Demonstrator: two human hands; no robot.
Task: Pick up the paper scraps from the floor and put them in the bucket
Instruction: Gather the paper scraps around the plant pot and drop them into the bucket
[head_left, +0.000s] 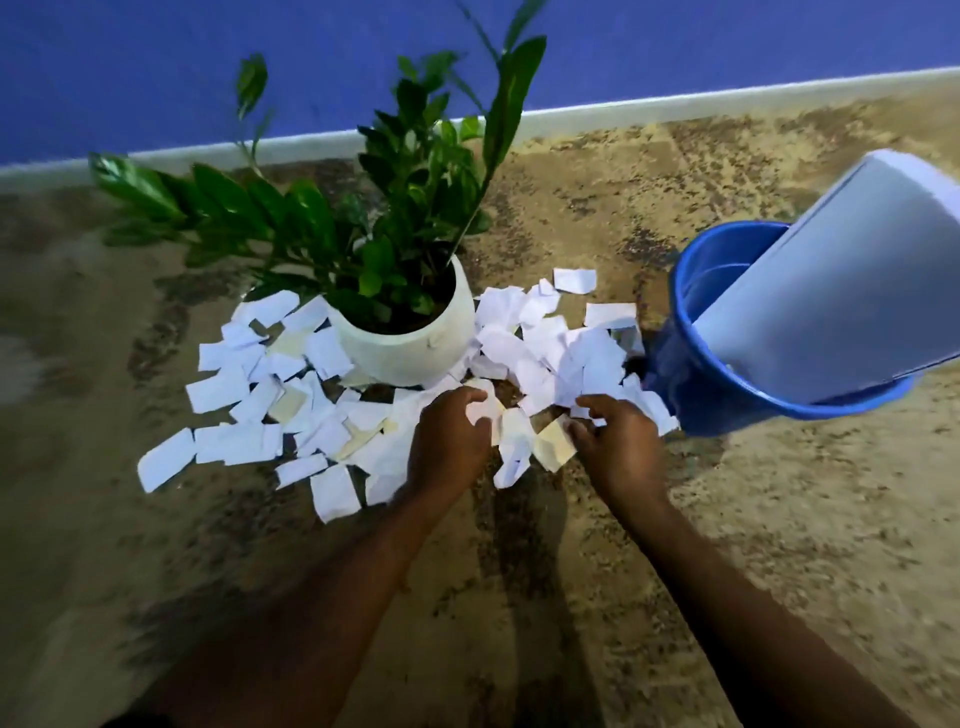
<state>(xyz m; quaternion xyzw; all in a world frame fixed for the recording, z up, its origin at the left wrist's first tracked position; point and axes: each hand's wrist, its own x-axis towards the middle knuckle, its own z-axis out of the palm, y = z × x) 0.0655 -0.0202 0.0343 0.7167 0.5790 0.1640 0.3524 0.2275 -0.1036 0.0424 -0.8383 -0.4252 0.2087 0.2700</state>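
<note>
Landmark: round white ceramic pot (410, 348), upright on the floor, holding a green broad-leaved plant (395, 208).
Floor: mottled tan-and-brown stone floor (779, 545); the view blurs toward its edges.
Paper scraps: torn white and cream paper scraps (234, 384) lie on the floor in a loose ring round the front of the pot. They are thick on its left and its right, with many overlapping and some touching the pot's base. A couple lie singly behind and to the right of the pot.
Bucket: blue plastic bucket (727, 405), right of the pot, just beside the rightmost scraps, mouth open toward the camera.
Sheet: large pale grey-white flat sheet (831, 270), lower end inside the bucket, upper end rising away from the pot; it hides most of the bucket's inside.
Left hand (449, 441): in front of the pot, low over the scraps, fingers curled round a white scrap.
Right hand (618, 441): front-right of the pot, toward the bucket, fingers bent down onto the scraps by a cream piece; gripping or only touching, cannot tell.
Hands: near each other, not touching, a few scraps between them.
Background: blue wall (156, 67) with white skirting (675, 109), behind the pot.
</note>
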